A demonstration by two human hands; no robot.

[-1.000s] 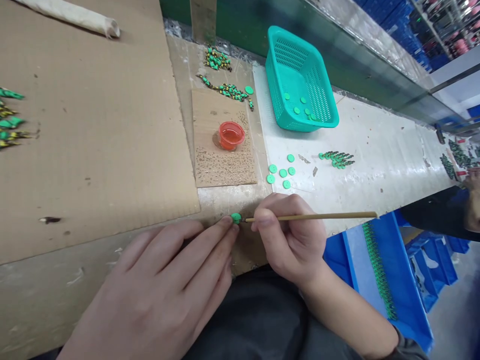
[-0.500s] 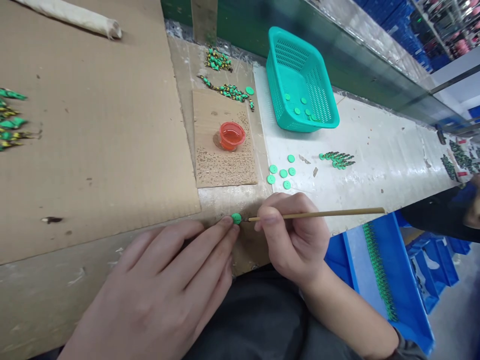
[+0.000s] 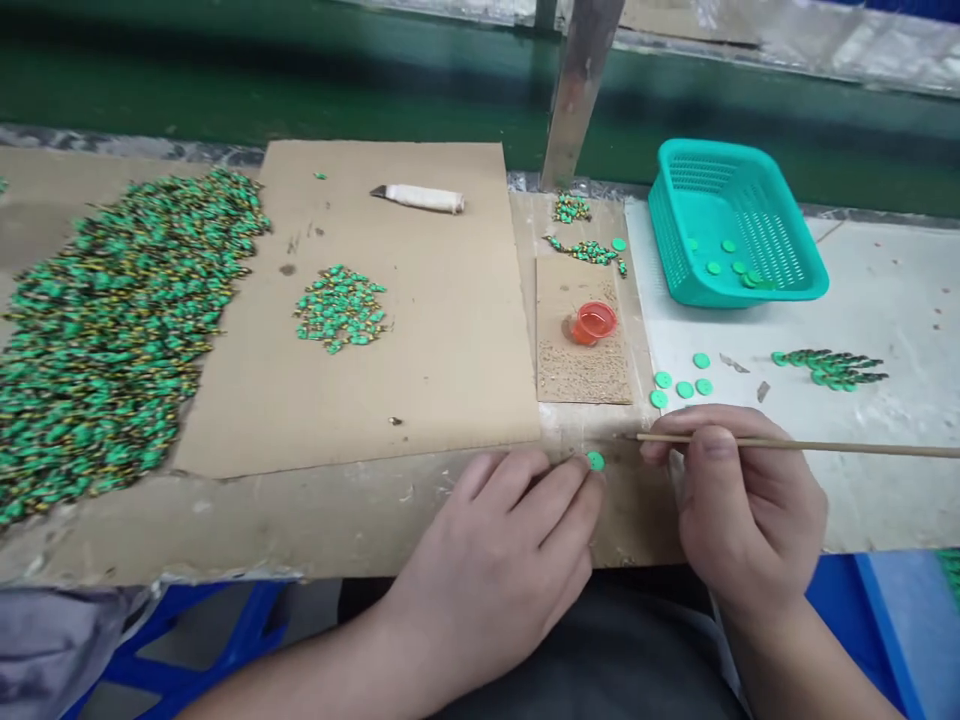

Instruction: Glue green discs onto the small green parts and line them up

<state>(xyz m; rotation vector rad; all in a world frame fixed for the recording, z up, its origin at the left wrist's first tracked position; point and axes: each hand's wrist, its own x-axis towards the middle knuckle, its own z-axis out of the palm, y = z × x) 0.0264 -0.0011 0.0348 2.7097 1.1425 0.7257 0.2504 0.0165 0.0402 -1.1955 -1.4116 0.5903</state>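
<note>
At the near table edge, the fingertips of my left hand (image 3: 517, 545) press together on a small green disc (image 3: 595, 460). My right hand (image 3: 750, 500) pinches a thin wooden stick (image 3: 847, 448) between thumb and fingers. The stick's fine dark tip points left, a short way from the disc and apart from it. Beyond my hands, a small red cup (image 3: 595, 322) of liquid stands on a speckled cardboard piece (image 3: 551, 345). Several loose green discs (image 3: 685, 390) lie just beyond my right hand.
A teal basket (image 3: 814, 270) holding a few discs stands at the back right. Green pieces with dark stems (image 3: 836, 368) lie beside it. To the left are a large cardboard sheet (image 3: 450, 370), a white-wrapped tool (image 3: 424, 198) and a big heap of green-and-yellow pieces (image 3: 127, 330).
My view has swung left, bringing the big heap and the wrapped tool into sight. The stick's tip now sits slightly farther from the disc. Both hands keep their grips.
</note>
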